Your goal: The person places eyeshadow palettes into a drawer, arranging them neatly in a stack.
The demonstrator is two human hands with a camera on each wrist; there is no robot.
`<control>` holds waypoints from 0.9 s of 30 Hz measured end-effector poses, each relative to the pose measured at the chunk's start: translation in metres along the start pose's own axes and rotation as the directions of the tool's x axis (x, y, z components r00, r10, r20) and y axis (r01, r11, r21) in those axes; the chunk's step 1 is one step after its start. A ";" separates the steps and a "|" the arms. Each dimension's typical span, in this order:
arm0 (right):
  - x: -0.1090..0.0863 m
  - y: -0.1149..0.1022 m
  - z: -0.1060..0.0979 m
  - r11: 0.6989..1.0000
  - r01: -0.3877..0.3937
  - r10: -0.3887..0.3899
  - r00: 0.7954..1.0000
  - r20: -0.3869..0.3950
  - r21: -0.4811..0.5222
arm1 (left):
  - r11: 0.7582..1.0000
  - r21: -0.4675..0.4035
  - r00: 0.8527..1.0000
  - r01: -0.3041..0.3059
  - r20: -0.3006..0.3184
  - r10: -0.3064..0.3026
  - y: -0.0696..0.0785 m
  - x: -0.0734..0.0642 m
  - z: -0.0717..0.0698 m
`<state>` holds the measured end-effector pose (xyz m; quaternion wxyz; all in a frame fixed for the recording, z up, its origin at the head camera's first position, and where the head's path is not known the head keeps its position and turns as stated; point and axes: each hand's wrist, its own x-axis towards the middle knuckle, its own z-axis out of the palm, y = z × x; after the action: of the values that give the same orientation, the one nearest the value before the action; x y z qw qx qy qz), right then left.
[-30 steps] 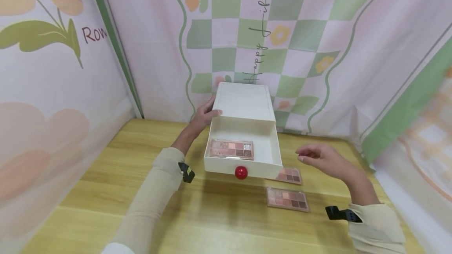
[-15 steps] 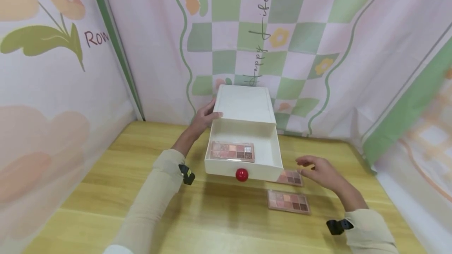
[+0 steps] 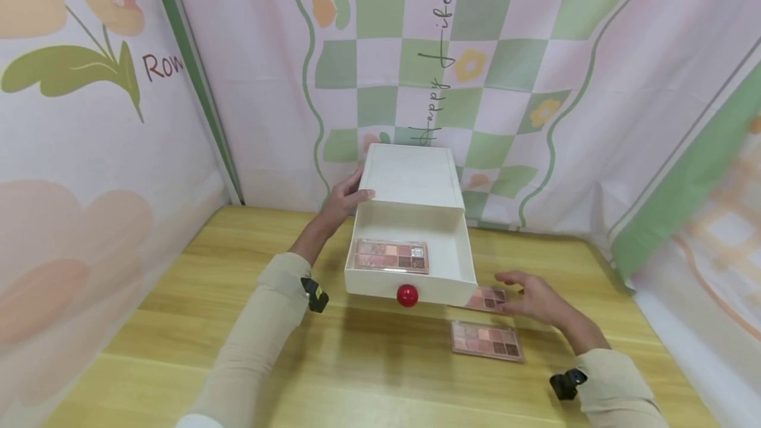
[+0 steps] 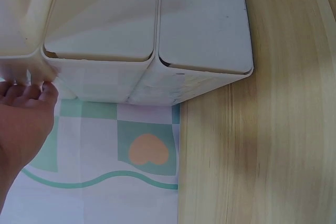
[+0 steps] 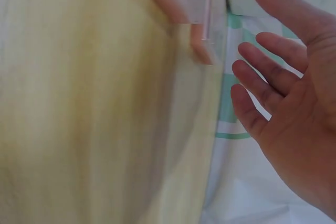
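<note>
A white drawer cabinet stands against the back curtain, its top drawer pulled out, with a red round knob. In that drawer, at its left, lies an eyeshadow palette. My left hand rests on the cabinet's left side, thumb at the top front edge; in the left wrist view its fingertips touch the side wall. My right hand, fingers spread, reaches the right end of a second palette, partly hidden under the drawer. Contact is unclear. A third palette lies nearer on the table.
The wooden table runs up to printed curtains at the back and sides. The pulled-out drawer overhangs the table beside my right hand. Lower drawers below it are closed.
My right hand has moved down and slightly left, from above the table to the far palette's right end. My left hand and the palettes stay where they were.
</note>
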<state>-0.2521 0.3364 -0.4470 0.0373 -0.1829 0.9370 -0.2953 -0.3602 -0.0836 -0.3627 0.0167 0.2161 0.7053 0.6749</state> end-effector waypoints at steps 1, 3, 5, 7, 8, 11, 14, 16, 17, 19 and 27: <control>0.000 0.001 0.002 1.000 -0.009 0.009 1.000 0.004 0.007 | 1.000 -0.005 1.000 -0.006 0.004 0.006 0.000 0.000 0.000; 0.000 0.003 0.005 1.000 -0.016 0.016 1.000 0.007 0.014 | 1.000 -0.014 1.000 -0.013 0.009 0.013 -0.001 0.001 0.001; 0.001 0.005 0.008 1.000 -0.009 0.009 1.000 0.011 0.013 | 1.000 -0.015 1.000 -0.011 0.010 0.011 -0.001 0.001 0.001; 0.002 0.007 0.010 1.000 0.000 0.000 1.000 0.010 0.001 | 1.000 -0.012 1.000 -0.005 0.007 0.005 0.000 0.000 0.001; 0.002 0.008 0.011 1.000 0.002 -0.002 1.000 0.014 -0.006 | 1.000 -0.011 1.000 -0.002 0.006 0.002 0.000 0.000 0.001; 0.003 0.011 0.014 1.000 -0.009 0.009 1.000 0.024 -0.020 | 1.000 -0.003 1.000 0.002 0.005 -0.002 0.000 -0.001 0.000; 0.004 0.014 0.016 0.999 -0.038 0.039 0.998 0.039 -0.021 | 1.000 0.000 1.000 0.000 0.004 0.000 0.001 -0.001 0.000; 0.005 0.015 0.017 0.998 -0.057 0.058 0.997 0.045 -0.016 | 1.000 -0.002 1.000 -0.003 0.006 0.003 0.001 -0.001 0.001; 0.005 0.016 0.018 0.998 -0.066 0.066 0.997 0.043 -0.013 | 1.000 -0.003 1.000 -0.003 0.004 0.003 0.001 -0.001 0.001; 0.005 0.017 0.019 0.997 -0.081 0.081 0.996 0.035 -0.010 | 1.000 -0.004 1.000 -0.003 0.004 0.003 0.001 -0.001 0.001; 0.004 0.022 0.020 0.998 -0.058 0.058 0.998 0.007 0.012 | 1.000 -0.005 1.000 0.000 0.004 0.000 0.000 -0.001 0.001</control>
<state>-0.2591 0.3408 -0.4762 0.0499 -0.1563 0.9400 -0.2993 -0.3591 -0.0833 -0.3625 0.0184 0.2173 0.7037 0.6762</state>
